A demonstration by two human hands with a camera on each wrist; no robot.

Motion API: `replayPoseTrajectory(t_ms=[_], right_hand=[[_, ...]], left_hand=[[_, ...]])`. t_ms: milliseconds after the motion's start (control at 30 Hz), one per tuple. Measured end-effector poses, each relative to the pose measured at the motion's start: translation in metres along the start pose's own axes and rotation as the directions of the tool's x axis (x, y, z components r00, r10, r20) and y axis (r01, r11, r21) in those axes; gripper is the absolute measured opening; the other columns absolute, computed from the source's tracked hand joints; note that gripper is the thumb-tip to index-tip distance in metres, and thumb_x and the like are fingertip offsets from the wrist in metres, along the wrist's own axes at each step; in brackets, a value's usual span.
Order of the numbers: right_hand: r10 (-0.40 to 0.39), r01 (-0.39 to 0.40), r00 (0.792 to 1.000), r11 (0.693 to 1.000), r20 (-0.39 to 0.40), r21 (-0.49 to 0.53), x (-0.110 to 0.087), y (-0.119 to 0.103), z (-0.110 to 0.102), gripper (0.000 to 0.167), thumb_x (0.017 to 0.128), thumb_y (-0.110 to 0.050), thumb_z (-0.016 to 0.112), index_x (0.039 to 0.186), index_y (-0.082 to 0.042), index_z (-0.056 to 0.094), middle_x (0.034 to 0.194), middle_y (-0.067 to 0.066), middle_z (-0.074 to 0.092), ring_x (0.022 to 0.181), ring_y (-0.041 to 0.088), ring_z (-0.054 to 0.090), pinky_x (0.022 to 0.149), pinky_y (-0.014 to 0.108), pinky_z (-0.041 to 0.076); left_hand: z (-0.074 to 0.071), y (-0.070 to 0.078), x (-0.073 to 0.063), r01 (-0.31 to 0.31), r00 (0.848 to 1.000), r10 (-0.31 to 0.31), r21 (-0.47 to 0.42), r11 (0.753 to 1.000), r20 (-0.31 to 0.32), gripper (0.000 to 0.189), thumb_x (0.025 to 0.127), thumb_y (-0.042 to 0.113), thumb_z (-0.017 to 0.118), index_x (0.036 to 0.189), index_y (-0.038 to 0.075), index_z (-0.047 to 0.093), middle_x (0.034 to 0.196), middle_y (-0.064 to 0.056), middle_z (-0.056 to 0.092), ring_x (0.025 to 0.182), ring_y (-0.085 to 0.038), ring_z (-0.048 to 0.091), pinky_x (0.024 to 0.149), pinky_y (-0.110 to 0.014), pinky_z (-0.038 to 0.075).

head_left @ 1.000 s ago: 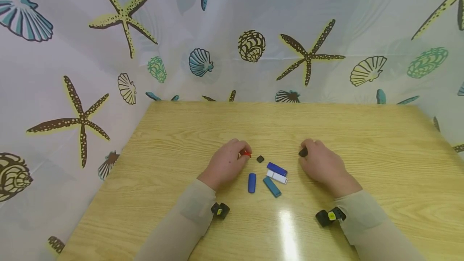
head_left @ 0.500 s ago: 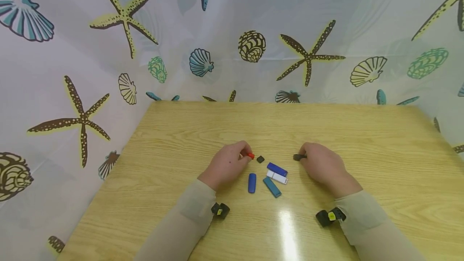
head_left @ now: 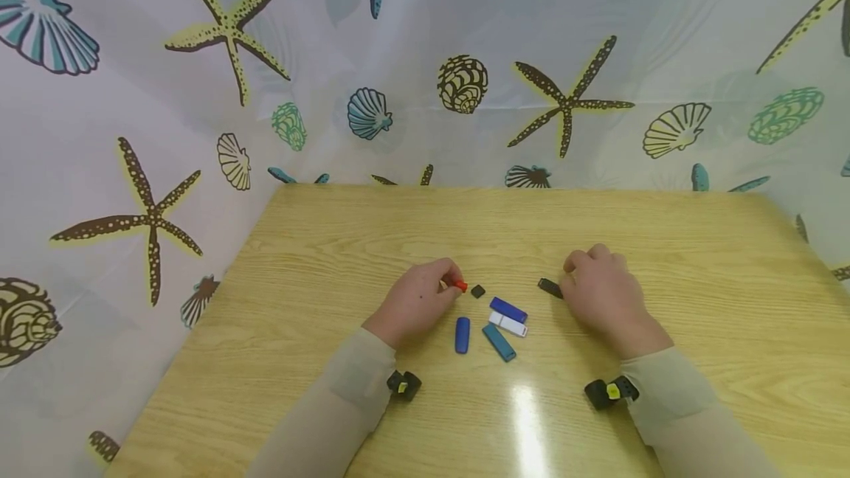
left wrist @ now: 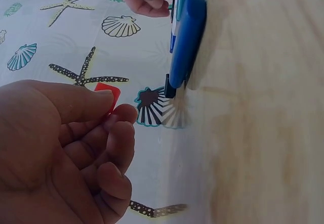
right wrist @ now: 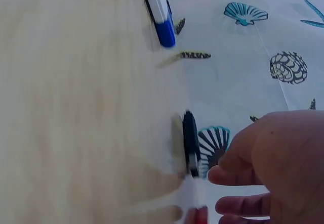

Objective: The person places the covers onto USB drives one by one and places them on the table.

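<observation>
My left hand (head_left: 416,302) pinches a small red piece (left wrist: 108,93) between thumb and index finger, just left of a small black square piece (head_left: 477,291). Most of the red piece is hidden by the fingertips in the head view. On the table lies a black stick (head_left: 550,287), shaped like a USB flash drive. My right hand (head_left: 606,299) is right beside its near end, fingers loosely bent and nothing between them. In the right wrist view, the fingertips stand apart from the black stick (right wrist: 190,142), and a blurred white-and-red object (right wrist: 195,198) shows below it.
Between the hands lie several flat sticks on the wooden table (head_left: 372,220): a dark blue one (head_left: 508,309), a white one (head_left: 508,324), a teal one (head_left: 499,343) and a rounded blue one (head_left: 462,336). A shell-patterned curtain (head_left: 425,65) hangs around the table's back and sides.
My right hand has lowered the black stick to the table, let go of it and shifted right. My left hand still holds the red piece, which shows slightly more at the fingertips.
</observation>
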State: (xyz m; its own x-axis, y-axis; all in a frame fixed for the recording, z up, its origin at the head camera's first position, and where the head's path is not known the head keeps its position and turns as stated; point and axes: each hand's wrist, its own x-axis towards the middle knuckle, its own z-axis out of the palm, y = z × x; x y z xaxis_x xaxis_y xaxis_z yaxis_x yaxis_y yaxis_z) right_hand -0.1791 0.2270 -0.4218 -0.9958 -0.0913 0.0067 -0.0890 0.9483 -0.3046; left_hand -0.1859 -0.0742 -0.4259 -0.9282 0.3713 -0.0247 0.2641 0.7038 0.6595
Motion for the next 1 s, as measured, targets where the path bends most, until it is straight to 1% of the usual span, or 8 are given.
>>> replayPoseTrajectory(t_ms=[67, 133, 267, 433, 667, 833, 900, 1000], right_hand=[[0.007, -0.007, 1.000, 1.000, 0.021, -0.008, 0.000, 0.006, -0.004, 0.033, 0.102, -0.021, 0.045, 0.121, 0.000, 0.061, 0.121, 0.025, 0.047, 0.106, 0.047, 0.045, 0.069, 0.057, 0.048], [0.003, -0.002, 0.998, 1.000, 0.055, -0.022, 0.000, 0.013, -0.007, 0.032, 0.102, -0.017, 0.043, 0.122, 0.001, 0.060, 0.118, 0.025, 0.047, 0.105, 0.046, 0.045, 0.070, 0.056, 0.047], [-0.024, 0.028, 0.992, 0.999, 0.128, -0.029, 0.000, 0.025, -0.015, 0.027, 0.098, -0.010, 0.046, 0.119, 0.001, 0.059, 0.113, 0.024, 0.050, 0.099, 0.045, 0.049, 0.072, 0.057, 0.047], [-0.037, 0.039, 0.987, 0.999, 0.157, -0.010, 0.002, 0.027, -0.016, 0.024, 0.097, -0.006, 0.049, 0.118, 0.000, 0.059, 0.109, 0.023, 0.054, 0.089, 0.037, 0.056, 0.072, 0.054, 0.048], [-0.045, 0.035, 0.980, 0.998, 0.192, 0.056, 0.004, 0.024, -0.016, 0.034, 0.095, -0.005, 0.051, 0.128, 0.005, 0.052, 0.121, 0.028, 0.061, 0.108, 0.042, 0.061, 0.083, 0.058, 0.049], [-0.108, 0.085, 0.982, 0.986, 0.157, 0.144, 0.005, 0.017, -0.014, 0.031, 0.102, -0.009, 0.050, 0.129, 0.005, 0.051, 0.112, 0.021, 0.063, 0.094, 0.031, 0.060, 0.083, 0.052, 0.049], [-0.132, 0.099, 0.979, 0.974, 0.155, 0.204, 0.005, 0.012, -0.015, 0.031, 0.105, -0.009, 0.045, 0.132, 0.005, 0.047, 0.101, 0.017, 0.063, 0.082, 0.026, 0.058, 0.076, 0.047, 0.048], [-0.160, 0.111, 0.976, 0.948, 0.146, 0.298, 0.005, 0.003, -0.016, 0.033, 0.107, -0.008, 0.040, 0.138, 0.003, 0.040, 0.094, 0.015, 0.058, 0.074, 0.023, 0.058, 0.069, 0.041, 0.048]], left_hand=[[0.000, 0.000, 0.000, -0.001, 1.000, 0.001, 0.001, 1.000, 0.001, 0.008, 0.101, 0.020, 0.062, 0.103, 0.028, 0.062, 0.095, 0.011, 0.063, 0.079, -0.015, 0.056, 0.068, -0.031, 0.048], [0.000, 0.001, 0.000, 0.003, 1.000, -0.003, 0.000, 1.000, 0.003, 0.009, 0.101, 0.021, 0.062, 0.103, 0.029, 0.061, 0.094, 0.011, 0.063, 0.079, -0.015, 0.056, 0.068, -0.031, 0.049], [-0.001, 0.002, -0.001, 0.012, 1.000, -0.012, -0.002, 1.000, 0.004, 0.009, 0.101, 0.021, 0.062, 0.102, 0.030, 0.061, 0.094, 0.012, 0.063, 0.079, -0.015, 0.057, 0.068, -0.032, 0.049], [-0.001, 0.002, 0.000, 0.014, 1.000, -0.014, -0.002, 1.000, 0.009, 0.008, 0.101, 0.021, 0.062, 0.103, 0.029, 0.061, 0.096, 0.012, 0.063, 0.081, -0.015, 0.057, 0.071, -0.032, 0.049], [-0.001, 0.003, 0.000, 0.017, 1.000, -0.017, -0.007, 1.000, 0.015, 0.006, 0.101, 0.021, 0.062, 0.103, 0.027, 0.063, 0.096, 0.012, 0.063, 0.083, -0.015, 0.057, 0.073, -0.031, 0.049], [-0.001, 0.005, -0.001, 0.008, 1.000, -0.008, -0.016, 1.000, 0.023, 0.004, 0.102, 0.022, 0.063, 0.103, 0.027, 0.063, 0.093, 0.012, 0.064, 0.080, -0.014, 0.057, 0.071, -0.031, 0.049], [-0.001, 0.006, -0.001, 0.003, 1.000, -0.002, -0.027, 1.000, 0.028, 0.004, 0.102, 0.023, 0.063, 0.104, 0.026, 0.063, 0.092, 0.012, 0.064, 0.078, -0.014, 0.057, 0.069, -0.030, 0.049], [-0.001, 0.008, -0.001, -0.003, 1.000, 0.004, -0.040, 0.999, 0.029, 0.004, 0.101, 0.022, 0.062, 0.104, 0.026, 0.063, 0.090, 0.011, 0.064, 0.075, -0.014, 0.057, 0.066, -0.030, 0.049]])
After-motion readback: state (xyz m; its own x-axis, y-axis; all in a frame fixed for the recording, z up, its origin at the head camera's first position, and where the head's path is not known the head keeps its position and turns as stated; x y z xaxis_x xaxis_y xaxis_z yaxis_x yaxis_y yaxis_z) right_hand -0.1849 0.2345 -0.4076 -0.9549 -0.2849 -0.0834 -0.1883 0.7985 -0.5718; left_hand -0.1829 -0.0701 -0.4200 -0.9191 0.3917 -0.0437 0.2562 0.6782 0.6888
